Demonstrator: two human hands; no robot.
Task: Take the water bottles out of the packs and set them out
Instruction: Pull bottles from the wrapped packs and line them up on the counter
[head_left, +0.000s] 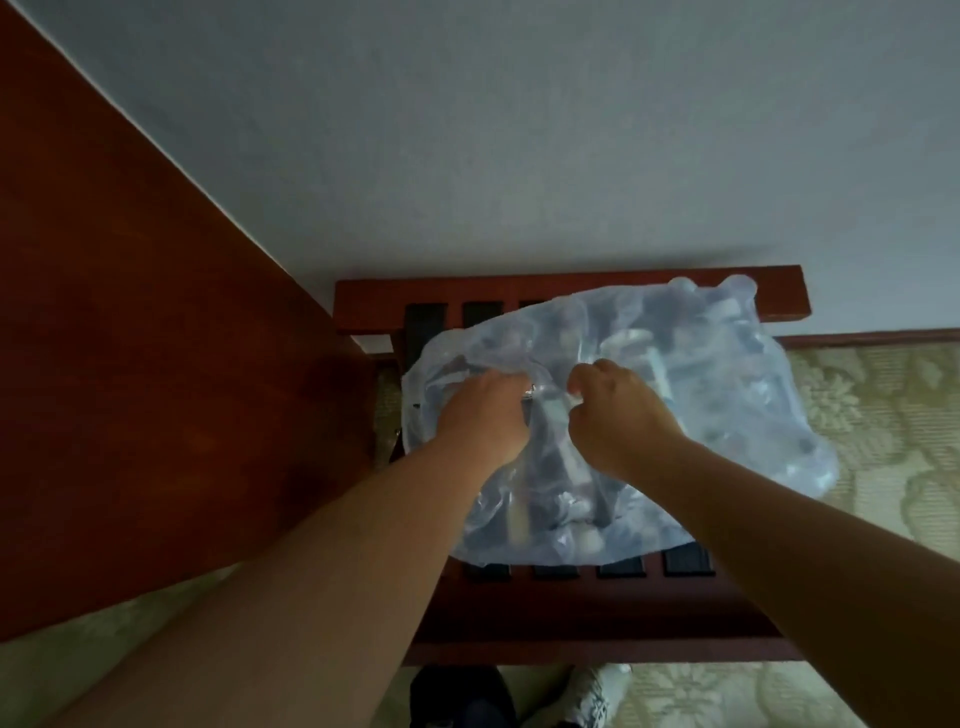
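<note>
A pack of water bottles (727, 395) wrapped in clear bluish plastic film lies on a dark wooden slatted rack (571, 618). Several bottles show dimly through the film. My left hand (483, 415) and my right hand (618, 415) sit side by side on top of the pack, near its middle left. Both have their fingers curled into the plastic film, gripping it. The fingertips are hidden in the folds.
A tall reddish-brown wooden panel (130, 338) stands close on the left. A pale wall (519, 130) is behind the rack. Patterned greenish carpet (883, 415) lies to the right and below. A shoe (597, 696) shows at the bottom edge.
</note>
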